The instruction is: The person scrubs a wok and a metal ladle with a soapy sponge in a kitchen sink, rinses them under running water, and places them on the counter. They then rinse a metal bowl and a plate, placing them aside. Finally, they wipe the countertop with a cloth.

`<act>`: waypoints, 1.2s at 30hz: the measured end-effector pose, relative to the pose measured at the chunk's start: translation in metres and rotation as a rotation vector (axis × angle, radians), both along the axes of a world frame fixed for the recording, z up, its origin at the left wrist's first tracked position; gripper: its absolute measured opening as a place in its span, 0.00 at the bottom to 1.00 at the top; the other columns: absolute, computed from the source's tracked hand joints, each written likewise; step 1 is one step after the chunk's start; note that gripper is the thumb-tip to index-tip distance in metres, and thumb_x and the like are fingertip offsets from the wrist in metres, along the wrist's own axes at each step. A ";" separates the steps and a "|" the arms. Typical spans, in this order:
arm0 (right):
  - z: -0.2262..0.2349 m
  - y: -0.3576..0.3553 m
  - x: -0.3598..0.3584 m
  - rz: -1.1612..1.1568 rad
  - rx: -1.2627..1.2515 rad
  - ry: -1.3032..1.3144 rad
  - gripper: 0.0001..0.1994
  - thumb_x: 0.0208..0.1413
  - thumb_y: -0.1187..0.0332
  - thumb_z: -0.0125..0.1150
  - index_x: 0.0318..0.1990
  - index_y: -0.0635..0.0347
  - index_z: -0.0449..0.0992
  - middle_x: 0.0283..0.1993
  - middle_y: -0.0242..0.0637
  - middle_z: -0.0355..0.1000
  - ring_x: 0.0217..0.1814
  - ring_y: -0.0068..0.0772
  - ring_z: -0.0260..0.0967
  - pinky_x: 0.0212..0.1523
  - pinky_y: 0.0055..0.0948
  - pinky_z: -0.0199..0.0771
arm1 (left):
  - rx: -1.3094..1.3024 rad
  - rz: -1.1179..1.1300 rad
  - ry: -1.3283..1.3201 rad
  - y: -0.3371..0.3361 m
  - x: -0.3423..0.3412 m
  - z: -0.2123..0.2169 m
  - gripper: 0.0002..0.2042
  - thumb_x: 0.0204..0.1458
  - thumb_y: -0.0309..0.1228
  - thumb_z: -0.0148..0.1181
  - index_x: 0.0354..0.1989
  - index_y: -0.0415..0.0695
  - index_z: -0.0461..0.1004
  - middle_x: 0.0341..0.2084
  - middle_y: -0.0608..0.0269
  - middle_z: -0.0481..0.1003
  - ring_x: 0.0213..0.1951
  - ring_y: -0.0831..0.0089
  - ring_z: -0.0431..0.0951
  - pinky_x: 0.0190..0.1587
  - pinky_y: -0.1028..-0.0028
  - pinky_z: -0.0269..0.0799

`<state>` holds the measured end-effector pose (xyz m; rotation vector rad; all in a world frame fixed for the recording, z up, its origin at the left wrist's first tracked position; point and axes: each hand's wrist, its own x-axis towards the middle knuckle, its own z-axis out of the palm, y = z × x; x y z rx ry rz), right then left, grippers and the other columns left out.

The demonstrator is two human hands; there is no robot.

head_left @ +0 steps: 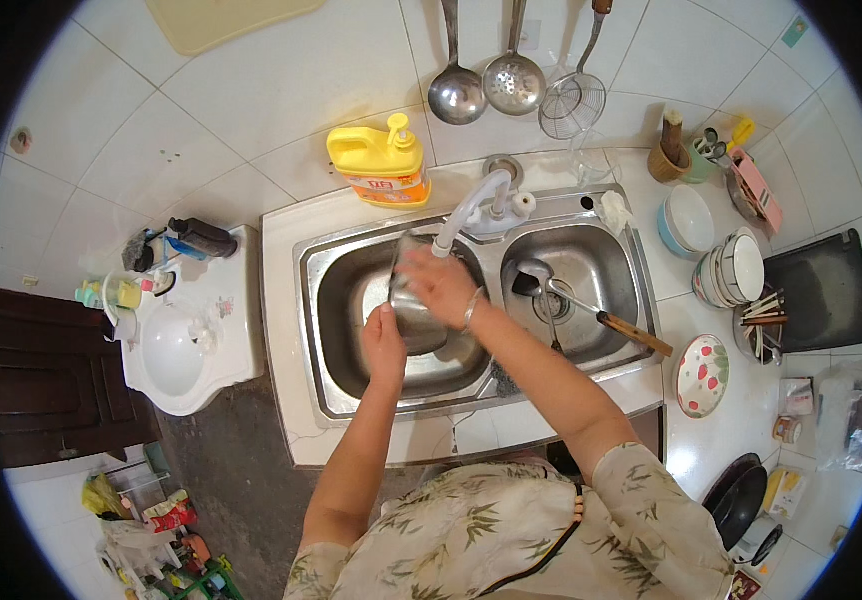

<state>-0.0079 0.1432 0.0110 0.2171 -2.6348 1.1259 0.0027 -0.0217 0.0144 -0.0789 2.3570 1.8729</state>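
Note:
Over the left basin point(336, 330) of a steel double sink, my left hand point(384, 343) is closed on the rim of a shiny metal vessel point(421, 325). The vessel is tilted and partly covered by my hands, so its exact kind does not show. My right hand point(441, 287), with a bracelet at the wrist, is at the vessel's upper part, just under the white faucet point(466, 212). Motion smears its fingers. In the right basin point(606, 260) lie a ladle point(534, 270) and a wooden-handled utensil point(634, 333), whose handle rests across the sink's edge.
A yellow pump jug point(381, 165) stands behind the sink. Ladles and a wire strainer point(573, 105) hang above. To the right are stacked bowls point(731, 270), a strawberry-patterned plate point(701, 375), a chopstick holder point(759, 330) and a black board point(819, 292). A white washbasin point(196, 385) is at left.

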 end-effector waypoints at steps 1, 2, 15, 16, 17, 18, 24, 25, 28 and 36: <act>0.000 -0.017 0.002 0.102 0.115 0.095 0.16 0.51 0.68 0.54 0.49 0.52 0.73 0.56 0.38 0.65 0.60 0.47 0.57 0.63 0.44 0.53 | 0.077 0.059 -0.026 -0.002 -0.004 -0.017 0.16 0.61 0.37 0.40 0.26 0.40 0.68 0.22 0.69 0.66 0.27 0.79 0.63 0.29 0.75 0.61; 0.006 -0.035 0.015 0.149 0.189 0.058 0.16 0.51 0.67 0.54 0.49 0.53 0.73 0.60 0.36 0.62 0.64 0.45 0.53 0.64 0.45 0.50 | 0.157 0.118 -0.050 -0.004 -0.010 -0.025 0.16 0.61 0.37 0.40 0.28 0.41 0.69 0.24 0.67 0.68 0.28 0.79 0.65 0.31 0.75 0.63; -0.041 0.008 0.009 -0.194 -0.764 -0.236 0.20 0.61 0.64 0.42 0.58 0.64 0.62 0.60 0.47 0.60 0.65 0.43 0.53 0.64 0.32 0.49 | 0.899 0.513 -0.565 -0.046 0.005 -0.001 0.20 0.63 0.40 0.32 0.55 0.39 0.61 0.54 0.55 0.64 0.55 0.62 0.65 0.59 0.61 0.58; -0.033 0.011 0.006 -0.086 -0.778 -0.185 0.19 0.60 0.65 0.44 0.56 0.62 0.64 0.59 0.47 0.62 0.64 0.46 0.54 0.64 0.35 0.49 | 0.850 0.461 -0.529 -0.047 0.007 -0.001 0.20 0.63 0.39 0.33 0.54 0.39 0.62 0.53 0.56 0.65 0.54 0.62 0.65 0.58 0.61 0.59; -0.026 0.004 0.006 -0.075 -0.466 -0.144 0.19 0.59 0.65 0.45 0.56 0.62 0.65 0.59 0.46 0.61 0.63 0.47 0.54 0.64 0.37 0.49 | 0.786 0.428 -0.438 -0.045 0.009 -0.006 0.18 0.62 0.38 0.35 0.51 0.39 0.65 0.50 0.57 0.67 0.50 0.63 0.68 0.54 0.62 0.62; -0.010 -0.010 0.008 -0.063 -0.151 -0.107 0.19 0.58 0.66 0.46 0.56 0.61 0.65 0.59 0.46 0.61 0.63 0.48 0.54 0.64 0.39 0.50 | 0.758 0.457 -0.436 -0.037 0.010 -0.004 0.18 0.62 0.39 0.35 0.50 0.39 0.65 0.49 0.57 0.67 0.49 0.63 0.68 0.53 0.62 0.63; -0.004 -0.055 0.075 -0.067 -0.009 -0.024 0.24 0.57 0.65 0.49 0.61 0.59 0.59 0.64 0.48 0.55 0.66 0.49 0.48 0.66 0.41 0.45 | 0.921 0.656 -0.537 -0.045 -0.005 -0.014 0.23 0.62 0.44 0.32 0.55 0.38 0.62 0.53 0.54 0.65 0.52 0.59 0.67 0.54 0.59 0.62; -0.015 -0.050 0.082 -0.139 -0.001 -0.054 0.23 0.59 0.65 0.47 0.62 0.60 0.58 0.65 0.47 0.52 0.68 0.46 0.47 0.67 0.38 0.44 | 1.014 0.556 -0.507 -0.056 -0.006 -0.021 0.23 0.63 0.44 0.33 0.57 0.39 0.59 0.56 0.54 0.62 0.55 0.59 0.65 0.57 0.59 0.59; -0.069 -0.023 0.056 -0.369 -0.935 -0.365 0.24 0.63 0.59 0.41 0.62 0.63 0.57 0.64 0.42 0.55 0.66 0.36 0.51 0.65 0.33 0.48 | 0.872 0.498 -0.454 -0.063 -0.005 -0.025 0.22 0.62 0.43 0.35 0.56 0.39 0.60 0.56 0.55 0.62 0.55 0.59 0.64 0.58 0.60 0.58; -0.033 0.029 -0.014 -0.126 -0.760 -0.524 0.25 0.63 0.50 0.37 0.49 0.64 0.71 0.48 0.35 0.71 0.50 0.33 0.67 0.55 0.31 0.62 | -0.010 -0.225 0.128 -0.056 0.003 -0.001 0.16 0.60 0.36 0.45 0.21 0.41 0.65 0.18 0.72 0.63 0.25 0.83 0.62 0.27 0.78 0.59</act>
